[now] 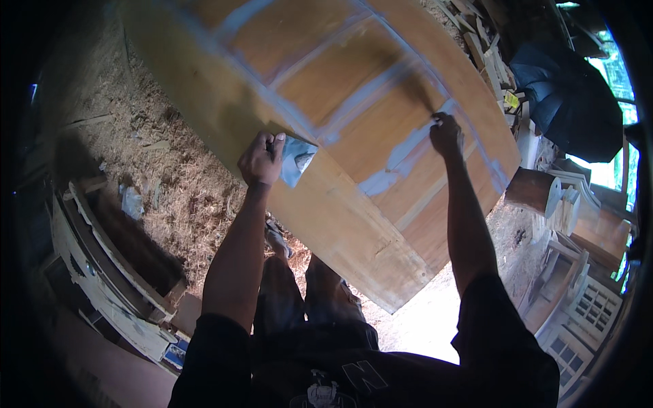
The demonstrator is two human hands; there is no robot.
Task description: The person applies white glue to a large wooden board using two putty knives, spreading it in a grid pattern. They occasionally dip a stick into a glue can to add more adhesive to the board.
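Note:
A large wooden panel (340,173), brown with blue-grey filler strips (381,181) along its joints, lies slanted in front of me. My left hand (260,160) is closed on a small flat plate (297,155) smeared with blue-grey paste, above the panel's left part. The plate's edge under my fingers is hidden. Farther right, my right hand (447,134) is closed, fingertips down at the upper end of a filler strip. Whatever it holds is too small and dark to make out.
Wood shavings (183,183) cover the ground at left, beside curved wooden pieces (115,251). At right are a black umbrella (568,102), a cut log (532,192), scrap wood (484,54) and white lattice frames (595,302). My feet stand near the panel's close edge.

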